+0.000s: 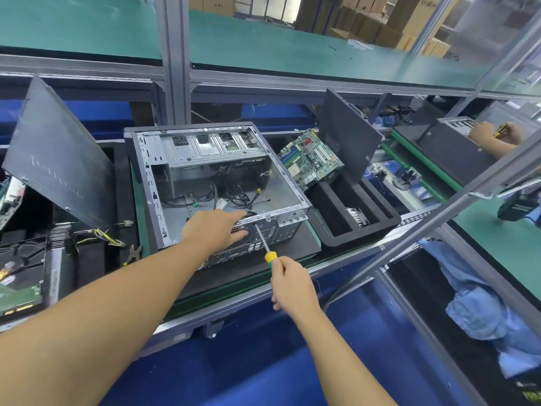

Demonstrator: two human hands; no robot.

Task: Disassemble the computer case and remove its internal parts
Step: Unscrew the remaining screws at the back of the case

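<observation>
- Near the middle of the bench, the computer case is lying on its side, with its open side facing up.
- The left hand is resting on the near wall of the case. Its fingers are lying fairly straight over the rim, and its thumb is touching the round grille.
- The right hand is curling its fingers round the yellow and green handle of the screwdriver, above the bench's front edge.
- The screwdriver's metal tip is touching the top of that near wall, just beside the left fingers.
- Black cables are lying loose on the floor of the case.
- A green motherboard is leaning, tilted, in the black foam tray just right of the case.
- One dark side panel is leaning up toward the bench's left end.
- A hard drive is lying near the left front corner.
</observation>
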